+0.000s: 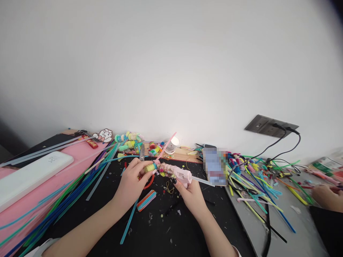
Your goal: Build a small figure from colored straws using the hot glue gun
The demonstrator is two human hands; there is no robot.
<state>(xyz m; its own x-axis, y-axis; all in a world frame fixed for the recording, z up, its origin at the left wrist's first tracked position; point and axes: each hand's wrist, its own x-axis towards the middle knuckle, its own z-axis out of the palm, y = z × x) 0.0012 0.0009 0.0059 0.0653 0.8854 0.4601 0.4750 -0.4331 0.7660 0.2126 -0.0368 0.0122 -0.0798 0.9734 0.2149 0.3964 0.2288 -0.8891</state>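
Note:
My left hand (133,179) pinches a fuzzy coil of yellow, blue and pink pipe cleaner (150,167). A straight pink pipe cleaner (167,144) sticks up from it. My right hand (191,198) is wrapped round a pale pink glue gun (182,175), pointed left. A translucent glue stick (203,181) juts from its rear. The front of the gun is covered in brownish-pink fuzz and lies close to the coil; I cannot tell whether they touch. Below the hands, a bundle of short orange, blue and white pipe cleaners (146,200) lies on the black mat (160,235).
Long pipe cleaners (72,194) and a white case (34,176) lie at left. Along the wall are finished fuzzy coils (128,136), scissors (142,152), a white cup (173,145) and a phone (215,167). Another person's hand (325,196) is at right, past plugged cables (276,142).

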